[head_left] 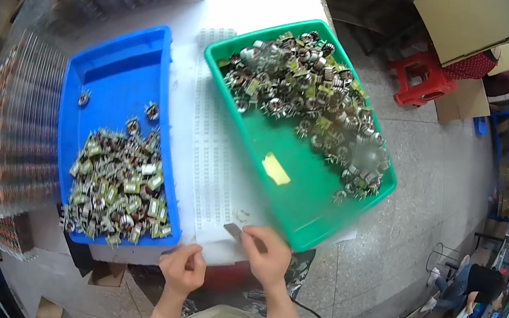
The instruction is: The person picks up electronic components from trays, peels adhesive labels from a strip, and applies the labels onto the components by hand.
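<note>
My right hand [268, 258] is closed round a small flat grey metal piece [233, 231], whose end juts out past the fingers; its exact kind does not show. To the left of it, my left hand [182, 269] is curled with fingertips pressed together at the table's front edge. Whatever it may hold is too small or hidden to make out. Beside my left hand stands a blue tray [120, 76] with a heap of small wire-wound coils [119, 194] on little green boards. A green tray [252, 133] with more coils [307, 77] lies beyond my right hand.
White printed paper [206, 151] covers the table between the trays. A yellow scrap [276, 169] lies in the green tray. Stacked clear plastic trays [23, 129] rise at the left. A red stool [417, 78] and a bending person [481, 285] are on the right.
</note>
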